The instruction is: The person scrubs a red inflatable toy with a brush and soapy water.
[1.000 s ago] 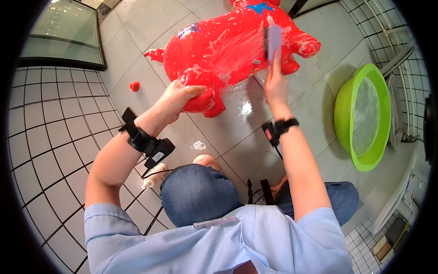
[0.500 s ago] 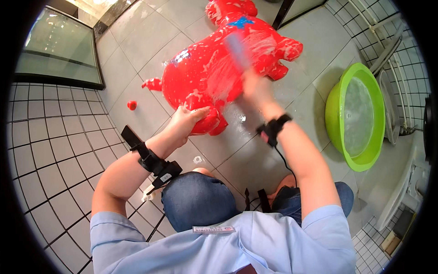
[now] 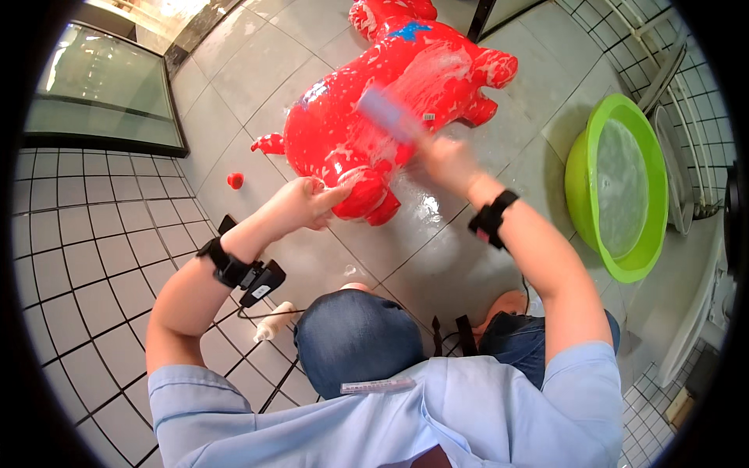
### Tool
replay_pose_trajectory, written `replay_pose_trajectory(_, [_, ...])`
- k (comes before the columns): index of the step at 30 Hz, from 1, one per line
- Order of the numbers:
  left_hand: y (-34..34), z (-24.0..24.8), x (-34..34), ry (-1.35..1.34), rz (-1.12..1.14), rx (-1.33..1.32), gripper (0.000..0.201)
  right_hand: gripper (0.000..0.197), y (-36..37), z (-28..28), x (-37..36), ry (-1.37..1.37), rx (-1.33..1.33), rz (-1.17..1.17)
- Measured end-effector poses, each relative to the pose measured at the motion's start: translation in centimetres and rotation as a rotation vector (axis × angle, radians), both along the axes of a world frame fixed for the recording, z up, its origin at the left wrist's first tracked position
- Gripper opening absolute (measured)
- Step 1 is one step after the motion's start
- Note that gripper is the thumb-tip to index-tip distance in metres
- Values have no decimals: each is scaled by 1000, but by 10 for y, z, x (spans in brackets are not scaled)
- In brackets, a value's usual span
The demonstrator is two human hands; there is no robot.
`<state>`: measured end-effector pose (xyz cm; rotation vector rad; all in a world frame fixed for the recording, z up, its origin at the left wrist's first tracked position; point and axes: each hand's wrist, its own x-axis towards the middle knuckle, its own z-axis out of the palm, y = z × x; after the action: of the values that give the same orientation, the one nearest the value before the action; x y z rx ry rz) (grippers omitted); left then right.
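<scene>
A red inflatable animal toy (image 3: 328,132) with a blue star lies on its side on the wet tiled floor, streaked with white suds. My right hand (image 3: 451,165) is closed round the handle of a pale blue brush (image 3: 386,113), blurred by motion, over the toy's belly; its bristles are hidden. My left hand (image 3: 308,204) grips one of the toy's stubby legs at the near end, thumb on top and fingers curled at its side.
On the right stands a lime green basin (image 3: 577,187) of cloudy water, beside tilted grey lids or pans. A small red piece (image 3: 235,181) and a whitish bottle (image 3: 275,321) lie on the floor to the left. A glass panel (image 3: 101,86) stands at the far left.
The brush has swept left and nearer across the belly. My left hand has shifted its hold on the leg. The whole view has moved slightly.
</scene>
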<state>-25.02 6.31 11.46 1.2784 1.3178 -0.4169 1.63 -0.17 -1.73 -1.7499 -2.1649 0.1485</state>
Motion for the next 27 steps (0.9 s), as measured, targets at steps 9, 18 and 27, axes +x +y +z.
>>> replay_pose_trajectory(9, [7, -22, 18, -475, -1170, 1034, 98, 70, -27, -1, -15, 92, -39, 169])
replay_pose_trajectory(18, [2, -52, 43, -668, -1098, 1274, 63, 63, -51, -47, -34, 517, -36, -313])
replay_pose_trajectory(27, [8, -1, 79, -723, -664, 1310, 79, 57, -121, -50, -66, 1035, -239, -927])
